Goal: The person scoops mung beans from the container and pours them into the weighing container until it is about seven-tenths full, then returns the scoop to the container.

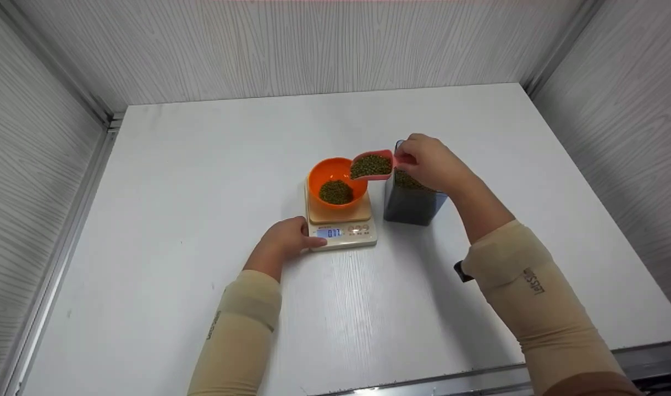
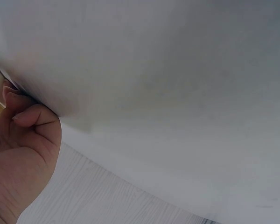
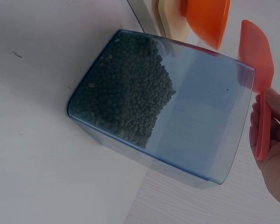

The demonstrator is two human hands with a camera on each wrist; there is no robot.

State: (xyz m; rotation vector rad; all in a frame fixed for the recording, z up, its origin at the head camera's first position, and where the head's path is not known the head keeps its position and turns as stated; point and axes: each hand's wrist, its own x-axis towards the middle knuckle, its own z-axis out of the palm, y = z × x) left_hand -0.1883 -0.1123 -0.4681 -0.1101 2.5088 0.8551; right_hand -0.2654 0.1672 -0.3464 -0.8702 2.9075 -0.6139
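My right hand grips the handle of a pink-red scoop heaped with small green mung beans. The scoop's tip overlaps the right rim of an orange bowl in the head view. A small pile of beans lies in that bowl, which stands on a white kitchen scale with a lit display. At the scale's front left corner, my left hand holds the casing, thumb along the front and fingers at the side. Below my right hand stands a clear bluish container, partly filled with beans.
The white tabletop carries the scale and the container close together near its middle. Grey wood-grain panels rise behind the table and on both sides. A metal rail runs along the near edge.
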